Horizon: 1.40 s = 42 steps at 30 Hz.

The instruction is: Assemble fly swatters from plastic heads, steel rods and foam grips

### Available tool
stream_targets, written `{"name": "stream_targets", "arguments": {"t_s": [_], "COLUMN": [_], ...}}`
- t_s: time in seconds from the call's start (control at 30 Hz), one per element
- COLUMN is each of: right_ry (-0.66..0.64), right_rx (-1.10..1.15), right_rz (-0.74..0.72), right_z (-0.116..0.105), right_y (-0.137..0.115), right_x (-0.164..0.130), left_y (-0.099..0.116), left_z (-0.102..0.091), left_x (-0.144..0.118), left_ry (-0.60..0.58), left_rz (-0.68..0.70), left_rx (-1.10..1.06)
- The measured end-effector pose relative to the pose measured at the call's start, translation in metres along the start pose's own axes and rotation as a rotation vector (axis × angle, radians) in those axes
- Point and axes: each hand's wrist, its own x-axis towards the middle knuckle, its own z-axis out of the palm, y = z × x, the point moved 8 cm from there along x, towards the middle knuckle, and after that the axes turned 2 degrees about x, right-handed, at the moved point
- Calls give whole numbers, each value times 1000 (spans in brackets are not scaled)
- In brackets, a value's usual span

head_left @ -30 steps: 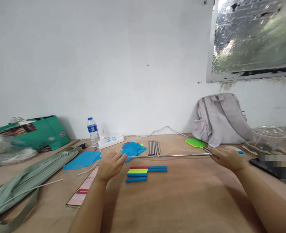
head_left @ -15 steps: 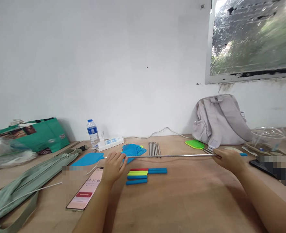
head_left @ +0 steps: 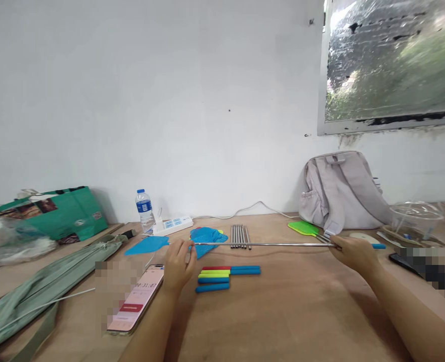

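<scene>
Your wooden table (head_left: 282, 322) carries everything. A long metal rod (head_left: 263, 245) spans between your hands: your left hand (head_left: 179, 264) pinches its near-left end, your right hand (head_left: 352, 254) grips the other. Coloured handle sleeves (head_left: 226, 274) lie just below your left fingertips.

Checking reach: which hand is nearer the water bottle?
Left. The left hand is just right of and in front of the water bottle; the right hand is far across the table.

Silver metal rod (head_left: 263, 245); blue swatter head (head_left: 147, 245) at its end. Red, yellow-green and blue handle sleeves (head_left: 226, 274). Bright green swatter (head_left: 302, 228). Pale grey backpack (head_left: 341, 191). Green bag (head_left: 62, 213). Blue-capped, blue-labelled water bottle (head_left: 144, 209). White power strip (head_left: 173, 225).
</scene>
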Motion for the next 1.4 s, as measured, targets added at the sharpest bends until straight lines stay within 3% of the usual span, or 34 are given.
{"name": "stream_targets", "arguments": {"t_s": [0.13,0.27,0.37,0.47,0.7,0.93,1.1,1.4], "right_ry": [-33,-76,-110,-133,-82,-3,-140,-369], "right_rx": [-1,-32,-35,-28,-9,13,85,114], "right_rz": [16,33,42,27,-10,-78,-98,64], "right_z": [2,0,-1,-2,-5,-11,-4,17], "right_y": [-8,-15,-18,-22,-29,-41,-49,-38], "right_x": [3,7,9,11,13,15,16,10], "left_y": [-29,-55,-61,-67,-95,-108,-112,-136], "left_z": [23,53,58,52,45,35,27,23], "left_x": [-6,-25,-30,-31,-35,-31,-31,-46], "left_ry": [-155,-185,-63,124,395,502,576,716], "left_rz": [-392,-876,-1085,-1197,-1206,-1159,-1126,-1155], "left_rx": [-310,-828,-1113,-1300,-1486,-1599,-1665,-1659]}}
